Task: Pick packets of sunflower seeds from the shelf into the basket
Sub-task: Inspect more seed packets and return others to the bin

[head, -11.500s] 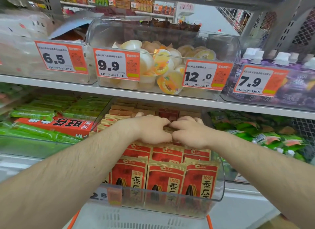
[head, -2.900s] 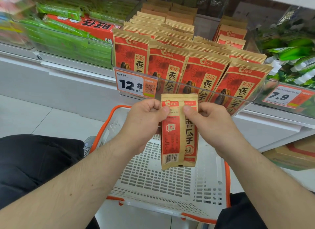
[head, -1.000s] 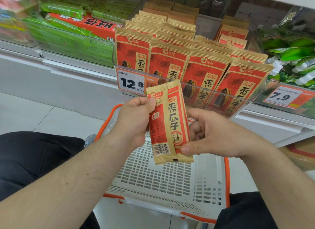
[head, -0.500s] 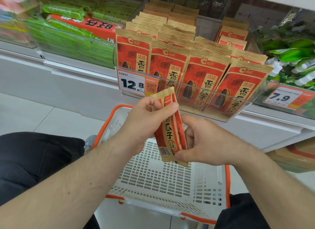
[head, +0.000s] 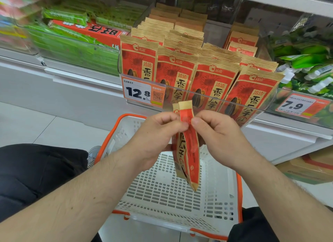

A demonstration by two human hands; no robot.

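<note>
A red and tan sunflower seed packet (head: 189, 151) hangs edge-on above the white basket (head: 173, 193) with its orange rim. My left hand (head: 155, 137) and my right hand (head: 219, 135) both pinch the packet near its top, thumbs and fingers curled round it. Several more packets (head: 207, 75) of the same kind stand in rows in a clear bin (head: 252, 104) on the shelf just behind my hands. The basket's bottom shows no packets.
A price tag reading 12.8 (head: 142, 92) is fixed to the bin's front. Green snack packs and a red box (head: 90, 30) fill the bin to the left; green pouches (head: 306, 61) sit to the right. Dark trouser legs flank the basket. A cardboard box (head: 310, 166) lies at the lower right.
The packet has turned from face-on to edge-on between my hands. My right hand has shifted from the packet's lower edge up to its top, beside my left hand.
</note>
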